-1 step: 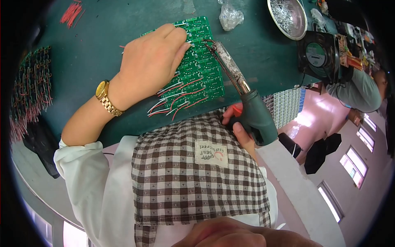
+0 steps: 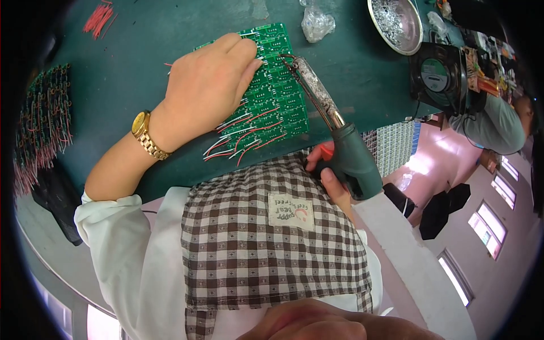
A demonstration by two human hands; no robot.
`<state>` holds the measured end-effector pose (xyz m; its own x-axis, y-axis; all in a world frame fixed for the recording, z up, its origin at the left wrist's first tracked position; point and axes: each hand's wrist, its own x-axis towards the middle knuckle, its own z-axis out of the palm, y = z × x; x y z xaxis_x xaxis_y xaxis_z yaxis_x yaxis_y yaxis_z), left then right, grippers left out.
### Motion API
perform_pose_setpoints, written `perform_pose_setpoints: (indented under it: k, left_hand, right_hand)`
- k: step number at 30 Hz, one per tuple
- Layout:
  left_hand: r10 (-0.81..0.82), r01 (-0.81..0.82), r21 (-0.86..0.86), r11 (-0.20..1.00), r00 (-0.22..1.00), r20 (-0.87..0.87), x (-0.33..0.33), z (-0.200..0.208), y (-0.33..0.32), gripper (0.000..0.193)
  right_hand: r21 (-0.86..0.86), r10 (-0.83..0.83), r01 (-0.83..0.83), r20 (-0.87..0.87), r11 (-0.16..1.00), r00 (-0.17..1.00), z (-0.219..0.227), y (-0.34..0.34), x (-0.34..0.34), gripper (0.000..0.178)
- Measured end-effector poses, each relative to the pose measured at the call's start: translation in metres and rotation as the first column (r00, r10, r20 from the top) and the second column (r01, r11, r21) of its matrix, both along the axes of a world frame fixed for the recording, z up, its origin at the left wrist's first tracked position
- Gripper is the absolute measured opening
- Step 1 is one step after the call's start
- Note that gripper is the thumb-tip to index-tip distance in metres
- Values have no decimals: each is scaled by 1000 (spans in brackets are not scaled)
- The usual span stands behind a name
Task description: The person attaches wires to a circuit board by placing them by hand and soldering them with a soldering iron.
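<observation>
A green printed circuit board panel (image 2: 292, 105) with repeated small boards lies on the green table. My left hand (image 2: 209, 85), a gold watch on its wrist, rests over the panel's left part. Its thumb and fingers are pinched together at the board, where pale wire ends show by the thumb; a red wire end (image 2: 168, 64) pokes out behind the hand. Several red and white wires (image 2: 243, 133) hang from the near rows. My right hand (image 2: 334, 184), partly hidden, grips a soldering gun (image 2: 354, 156) with a dark green body and red trigger. Its bent tip meets the panel near my left thumb.
Red wires (image 2: 99, 20) lie at the far left. Wired boards (image 2: 42, 122) are heaped along the left edge. A clear plastic bag (image 2: 317, 24), a metal bowl (image 2: 419, 34) of silvery bits and a black fan (image 2: 435, 76) stand far right. Another person's sleeve (image 2: 498, 124) shows beyond.
</observation>
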<state>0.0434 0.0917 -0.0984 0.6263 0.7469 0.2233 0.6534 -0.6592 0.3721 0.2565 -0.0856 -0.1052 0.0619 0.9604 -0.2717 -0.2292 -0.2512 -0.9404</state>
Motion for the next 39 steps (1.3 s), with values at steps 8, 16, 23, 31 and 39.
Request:
perform_pose_setpoints:
  k: [8,16,23,31,39]
  left_hand:
    - [116,-116,-76,990,993,-5,-6,39,4,15]
    - [30,-23,-184,983,999,39,19,14,-4,14]
    - [-13,20,-210,977,999,34,15,18,-4,15]
    - [-65,66,-105,992,998,8,17,12,1,17]
    - [-84,83,-69,994,996,-16,18,8,-1,19]
  right_hand:
    - [-22,1,-1,26,1000,1000,1,-3,15,39]
    - [-56,52,-51,9,997,999,4,-12,29,32]
    - [-59,108,-107,8,992,994,5,-12,32,30]
    - [-52,84,-83,16,995,996,-3,-13,30,30]
    - [-103,94,-89,43,991,995,3,-11,30,25]
